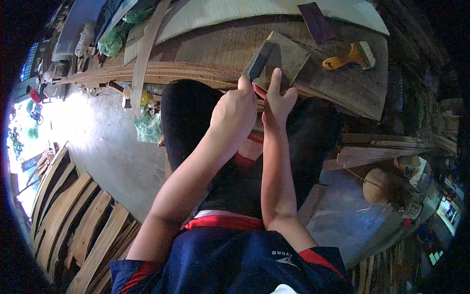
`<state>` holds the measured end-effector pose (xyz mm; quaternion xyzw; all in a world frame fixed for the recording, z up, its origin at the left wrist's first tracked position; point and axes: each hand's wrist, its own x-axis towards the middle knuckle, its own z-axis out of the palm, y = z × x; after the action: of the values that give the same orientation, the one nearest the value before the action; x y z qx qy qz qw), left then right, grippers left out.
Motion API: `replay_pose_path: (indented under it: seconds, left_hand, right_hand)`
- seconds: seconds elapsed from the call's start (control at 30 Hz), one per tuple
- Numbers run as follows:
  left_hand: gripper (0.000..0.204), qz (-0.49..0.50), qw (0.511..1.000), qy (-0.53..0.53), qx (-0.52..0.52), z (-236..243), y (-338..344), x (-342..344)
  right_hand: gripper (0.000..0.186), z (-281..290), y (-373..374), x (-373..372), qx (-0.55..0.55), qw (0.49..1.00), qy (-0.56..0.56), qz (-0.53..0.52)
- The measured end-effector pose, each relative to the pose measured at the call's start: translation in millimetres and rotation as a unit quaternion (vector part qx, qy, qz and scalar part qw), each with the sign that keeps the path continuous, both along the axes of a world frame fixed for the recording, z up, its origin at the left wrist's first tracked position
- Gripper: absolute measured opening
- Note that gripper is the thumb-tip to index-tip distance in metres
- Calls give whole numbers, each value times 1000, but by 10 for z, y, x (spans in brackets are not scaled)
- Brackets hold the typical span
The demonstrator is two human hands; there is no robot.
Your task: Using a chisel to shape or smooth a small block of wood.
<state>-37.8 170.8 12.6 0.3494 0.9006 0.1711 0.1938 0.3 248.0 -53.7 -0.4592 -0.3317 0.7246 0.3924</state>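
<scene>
A flat, squarish brown wooden piece (289, 58) is tilted in front of me at the near edge of the workbench. A dark strip (263, 58) runs along its left side; whether it is a separate part or shadow I cannot tell. My left hand (235, 110) is closed at the near left corner, its thumb pointing up beside the strip. From the right, my right hand (278, 100) grips the near edge, with one digit laid up against the face. The fingers beneath are mostly hidden. Right of the piece lies a wooden-handled paintbrush (348, 58) with pale bristles.
The wooden workbench (205, 46) spans the space over my knees. A dark reddish-brown flat piece (317, 22) and a long pale board (230, 11) lie at the back. Stacked curved planks (83, 215) stand at lower left; a round tan object (377, 186) sits at right.
</scene>
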Motion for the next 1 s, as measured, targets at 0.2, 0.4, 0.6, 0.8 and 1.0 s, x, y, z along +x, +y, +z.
replay_pose_path:
  seconds: [0.2, 0.4, 0.6, 0.8, 1.0]
  left_hand:
    - [18, 27, 999, -29, -29, 29, 46, 27]
    - [20, 21, 999, -39, -13, 57, 58, 44]
    - [19, 31, 999, -31, -11, 74, 119, 75]
    - [22, -2, 999, -20, -42, 42, 28, -25]
    - [20, -21, 1000, 19, -13, -71, -15, -63]
  right_hand:
    - [46, 24, 13, 3, 14, 996, -90, -1]
    - [44, 20, 34, 40, 8, 998, -51, 43]
    - [48, -76, 24, 25, 4, 1000, -14, 23]
    - [48, -33, 51, 15, -4, 1000, 2, 14]
    - [52, 40, -36, -66, 14, 998, -50, -24]
